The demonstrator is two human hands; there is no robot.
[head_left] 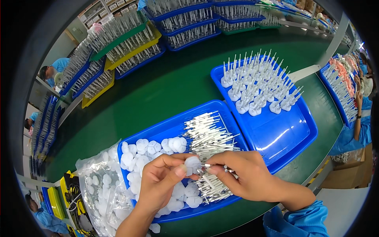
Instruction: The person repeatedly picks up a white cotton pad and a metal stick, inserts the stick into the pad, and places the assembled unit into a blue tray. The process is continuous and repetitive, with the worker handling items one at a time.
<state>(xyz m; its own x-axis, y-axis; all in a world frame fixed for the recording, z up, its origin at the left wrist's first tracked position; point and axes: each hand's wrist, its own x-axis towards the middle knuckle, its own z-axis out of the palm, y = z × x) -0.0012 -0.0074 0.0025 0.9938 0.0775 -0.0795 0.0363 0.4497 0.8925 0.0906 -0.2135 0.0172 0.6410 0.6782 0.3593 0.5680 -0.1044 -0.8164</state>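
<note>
Between the thumb and fingers of my left hand [161,182] is a white petal-shaped plastic piece [192,162]. My right hand [250,177] pinches a thin white stick with a metal end [206,165], and its tip meets the petal piece; whether it is inserted cannot be made out. Both hands hover over a blue tray [167,133]. On that tray's left side lie loose white petal pieces [136,160], and a heap of white sticks [209,136] fills its right side. A second blue tray [284,138] behind my right hand carries upright sticks standing on petal bases [252,89].
A clear plastic bag of petal pieces [103,185] lies left of the near tray. Stacked blue, green and yellow trays [130,43] of upright sticks line the far edge of the green table [118,110]. Co-workers in blue sleeves [349,140] sit at right and left.
</note>
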